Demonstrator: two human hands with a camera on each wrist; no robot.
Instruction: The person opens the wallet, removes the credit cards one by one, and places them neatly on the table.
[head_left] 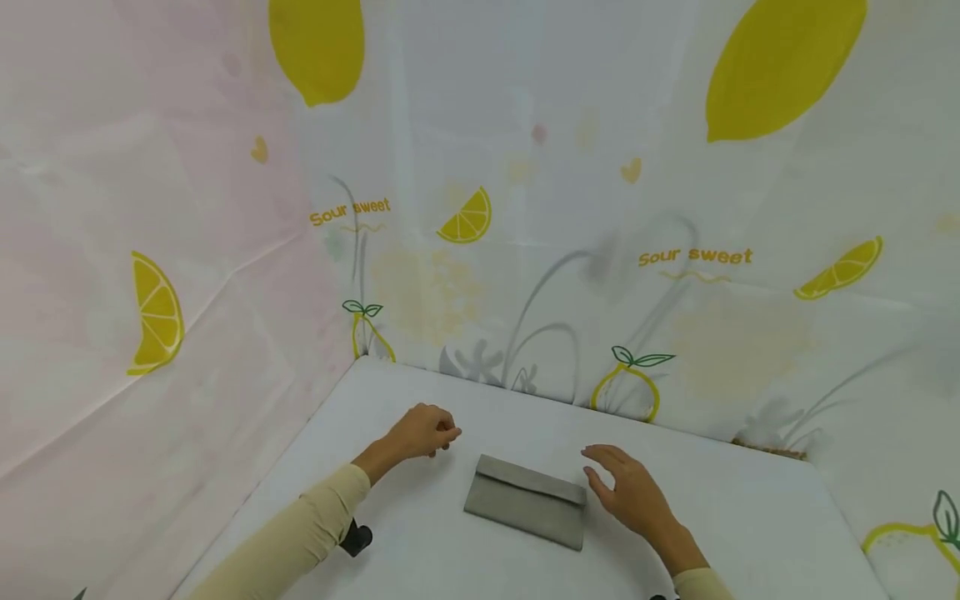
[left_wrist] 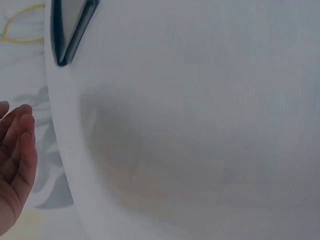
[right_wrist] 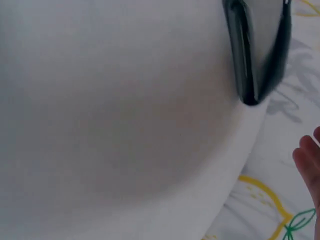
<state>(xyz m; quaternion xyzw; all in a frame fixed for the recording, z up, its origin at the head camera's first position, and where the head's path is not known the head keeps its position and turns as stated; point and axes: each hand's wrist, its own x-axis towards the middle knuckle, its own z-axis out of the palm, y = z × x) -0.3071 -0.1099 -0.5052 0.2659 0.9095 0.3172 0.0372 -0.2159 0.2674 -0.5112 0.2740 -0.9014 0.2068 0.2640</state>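
Observation:
A grey oblong case [head_left: 525,504] with a fold-over flap along its far side lies on the white table. Its dark-edged, wedge-shaped left end [left_wrist: 72,35] shows at the top of the left wrist view, and the right end [right_wrist: 250,55] in the right wrist view. To the left of the case, my left hand [head_left: 423,431] hovers with fingers loosely bent, holding nothing. My right hand [head_left: 626,492] is close by the case's right end, thumb and fingers spread apart and nothing between them.
The white table [head_left: 420,533] meets a lemon-print wall covering [head_left: 480,275] at the back and another pinkish sheet [head_left: 187,433] on the left. A black wrist-worn device [head_left: 357,537] sticks out under the left forearm.

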